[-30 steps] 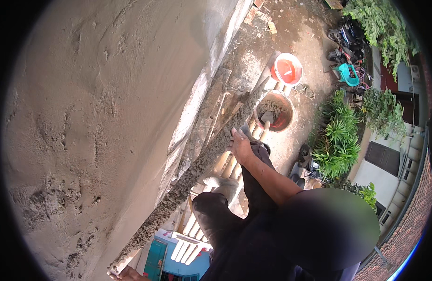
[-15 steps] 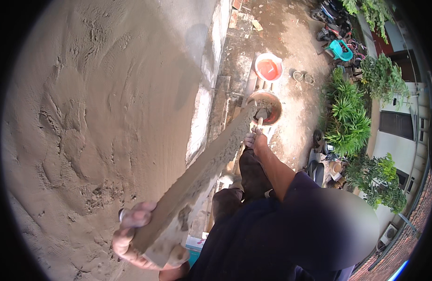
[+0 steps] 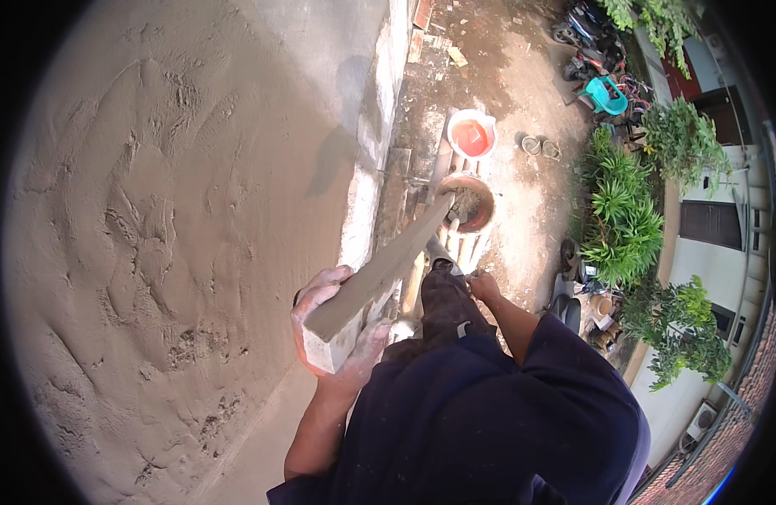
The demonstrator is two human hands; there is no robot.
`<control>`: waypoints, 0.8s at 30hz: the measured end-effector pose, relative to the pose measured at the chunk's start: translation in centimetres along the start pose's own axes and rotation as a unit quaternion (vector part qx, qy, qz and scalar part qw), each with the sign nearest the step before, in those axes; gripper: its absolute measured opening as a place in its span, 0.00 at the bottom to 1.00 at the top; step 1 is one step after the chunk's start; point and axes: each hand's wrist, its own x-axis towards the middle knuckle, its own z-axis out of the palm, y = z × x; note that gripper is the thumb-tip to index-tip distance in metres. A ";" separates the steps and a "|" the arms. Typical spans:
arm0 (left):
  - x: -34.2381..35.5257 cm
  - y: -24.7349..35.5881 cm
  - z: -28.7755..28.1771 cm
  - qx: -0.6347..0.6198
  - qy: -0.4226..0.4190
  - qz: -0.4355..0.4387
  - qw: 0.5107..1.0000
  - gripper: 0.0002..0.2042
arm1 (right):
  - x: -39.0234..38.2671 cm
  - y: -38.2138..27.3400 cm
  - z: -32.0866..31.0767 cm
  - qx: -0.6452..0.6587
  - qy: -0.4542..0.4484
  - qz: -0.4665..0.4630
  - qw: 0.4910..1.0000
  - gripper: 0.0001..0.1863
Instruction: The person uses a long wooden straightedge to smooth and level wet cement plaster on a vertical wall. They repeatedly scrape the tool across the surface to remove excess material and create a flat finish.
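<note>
My left hand (image 3: 333, 324) is wrapped round the near end of a long, straight mortar-smeared bar (image 3: 380, 278), a plasterer's straightedge, fingers on one side and thumb on the other. Its far end reaches to the rim of a round bucket (image 3: 482, 189) holding wet mortar (image 3: 465, 206). My right hand (image 3: 482, 284) is closed beside my dark trousers, at what looks like the handle of a trowel; a grey blade (image 3: 438, 252) shows just ahead of it, partly hidden. Fresh grey mortar (image 3: 178, 252) covers the wall at the left, rough in places and smooth near its edge.
Past the mortar bucket stands a white bucket (image 3: 489, 126) with reddish contents, both on planks (image 3: 468, 244). Sandals or small rings (image 3: 541, 147) lie on the ground. Green plants (image 3: 628, 210), a teal chair (image 3: 605, 96) and motorbikes (image 3: 577, 34) line the right side.
My left hand and the straightedge's near end have moved right and away from me. My right hand has drawn back from the mortar bucket toward my body.
</note>
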 end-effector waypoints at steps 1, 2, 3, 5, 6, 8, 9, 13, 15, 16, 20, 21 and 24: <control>-0.6 -0.4 -0.5 0.009 0.006 -0.012 1.000 0.29 | 0.4 -1.3 0.1 0.046 0.010 0.014 0.999 0.21; -1.2 -0.6 -1.0 0.024 0.020 -0.031 0.999 0.29 | 1.0 -3.0 0.3 0.134 0.005 0.034 0.990 0.22; -1.9 -0.6 -1.5 0.037 0.028 -0.046 0.998 0.28 | 1.2 -4.7 0.4 0.225 -0.004 0.032 0.974 0.22; -3.3 0.3 -2.7 0.043 0.061 -0.064 0.995 0.27 | 2.1 -8.8 0.6 0.239 -0.049 0.046 0.969 0.33; -4.3 1.2 -3.3 0.034 0.087 -0.067 0.993 0.26 | 2.3 -10.8 0.6 0.328 -0.095 0.099 0.935 0.36; -6.1 3.4 -4.9 0.050 0.121 -0.013 0.991 0.25 | 2.2 -14.8 0.7 0.431 -0.160 0.170 0.871 0.46; -7.5 5.0 -5.9 0.043 0.186 -0.007 0.982 0.28 | 1.9 -16.5 0.7 0.498 -0.166 0.199 0.828 0.47; -14.6 13.0 -12.8 0.095 0.389 0.005 0.916 0.32 | -0.6 -22.1 2.5 0.673 -0.154 0.277 0.668 0.42; -19.0 16.4 -15.9 0.028 0.453 0.048 0.890 0.29 | -2.1 -24.1 4.1 0.731 -0.116 0.224 0.634 0.41; -21.2 17.4 -17.3 0.039 0.485 0.062 0.871 0.30 | -2.7 -24.9 4.9 0.706 -0.092 0.222 0.667 0.39; -29.6 17.9 -21.3 0.005 0.693 0.041 0.719 0.27 | -3.7 -27.3 6.5 0.578 -0.156 0.238 0.765 0.37; -31.5 17.1 -22.0 0.022 0.734 0.038 0.678 0.29 | -3.6 -27.8 6.3 0.582 -0.184 0.221 0.760 0.37; -37.5 14.8 -23.1 0.021 0.792 0.012 0.610 0.29 | -3.2 -29.1 4.8 0.565 -0.233 0.200 0.766 0.41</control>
